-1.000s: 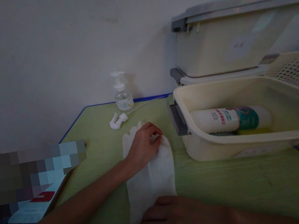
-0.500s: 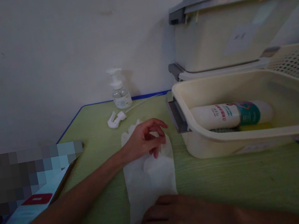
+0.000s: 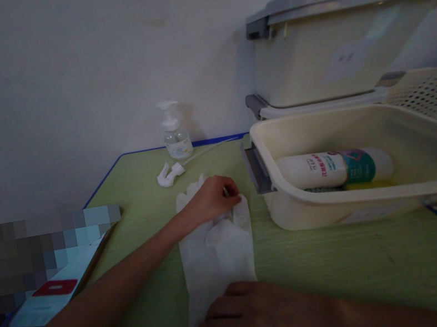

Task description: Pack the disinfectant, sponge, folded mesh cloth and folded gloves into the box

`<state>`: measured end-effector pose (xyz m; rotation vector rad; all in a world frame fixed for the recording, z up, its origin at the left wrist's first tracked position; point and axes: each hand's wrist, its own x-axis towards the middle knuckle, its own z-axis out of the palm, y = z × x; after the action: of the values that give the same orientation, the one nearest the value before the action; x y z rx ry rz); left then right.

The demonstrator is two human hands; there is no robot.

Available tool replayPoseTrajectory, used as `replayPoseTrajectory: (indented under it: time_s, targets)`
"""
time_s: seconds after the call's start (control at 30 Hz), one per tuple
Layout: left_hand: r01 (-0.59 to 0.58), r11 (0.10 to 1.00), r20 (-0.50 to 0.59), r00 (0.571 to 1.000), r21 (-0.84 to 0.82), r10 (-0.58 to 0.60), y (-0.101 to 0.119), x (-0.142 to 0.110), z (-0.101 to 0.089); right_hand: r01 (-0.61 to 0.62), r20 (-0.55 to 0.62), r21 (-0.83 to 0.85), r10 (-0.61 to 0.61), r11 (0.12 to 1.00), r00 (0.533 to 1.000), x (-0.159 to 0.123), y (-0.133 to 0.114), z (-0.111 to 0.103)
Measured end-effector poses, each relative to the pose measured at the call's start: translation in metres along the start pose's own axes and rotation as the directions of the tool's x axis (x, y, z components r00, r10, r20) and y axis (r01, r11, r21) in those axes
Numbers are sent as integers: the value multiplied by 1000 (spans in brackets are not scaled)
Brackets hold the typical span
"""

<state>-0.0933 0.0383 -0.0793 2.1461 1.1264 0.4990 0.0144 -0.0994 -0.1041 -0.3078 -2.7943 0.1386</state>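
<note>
A white glove (image 3: 218, 256) lies lengthwise on the green table (image 3: 347, 270), fingers pointing away from me. My left hand (image 3: 213, 199) rests at the glove's finger end, its fingers closed in a pinch on one of the glove's fingers. My right hand (image 3: 254, 320) lies flat on the glove's cuff end near me, fingers stretched out and pressing it down. The glove looks slightly bunched just below my left hand.
A cream plastic basket (image 3: 377, 197) holding a lying white and teal bottle (image 3: 335, 166) stands at the right, with a lidded bin (image 3: 346, 50) behind it. A pump bottle (image 3: 175, 134) and a loose spray head (image 3: 168, 175) sit at the back. A phone (image 3: 55, 293) lies left.
My left hand lifted its fingers off the glove half a second ago and has closed again in a pinch on the glove's finger end. My right hand stayed on the cuff.
</note>
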Motion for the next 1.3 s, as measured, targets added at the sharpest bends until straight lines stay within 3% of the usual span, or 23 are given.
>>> replayPoseTrajectory:
  time_s: [0.33,0.53,0.67,0.77,0.9,1.0,1.13,1.3]
  targets:
    - [-63,997,-120,990,53,69,-9,1,12,-3,-36,-7,3,1000,999,-2,0,10]
    - [-175,979,-96,978,101,184,-11,-2,16,-38,-16,21,38,999,999,-1,-1,10]
    - [-232,964,-21,971,128,237,-10,-2,12,-21,-14,26,22,999,1000,-1,0,9]
    - [-286,950,78,957,121,278,-5,-2,-5,-24,-22,22,24,999,999,-1,0,9]
    - [-304,951,317,909,62,270,9,-11,-41,-22,-28,5,22,1000,999,-2,0,9]
    - [-296,943,477,858,154,191,21,-25,-56,-13,-18,0,13,1000,1000,-2,0,6]
    - [-361,833,495,860,419,124,30,-43,-48,-15,3,-3,15,1000,1000,-1,0,2]
    - [-409,744,457,876,529,157,26,-50,-35,-14,27,-6,14,1000,1000,0,-1,-1]
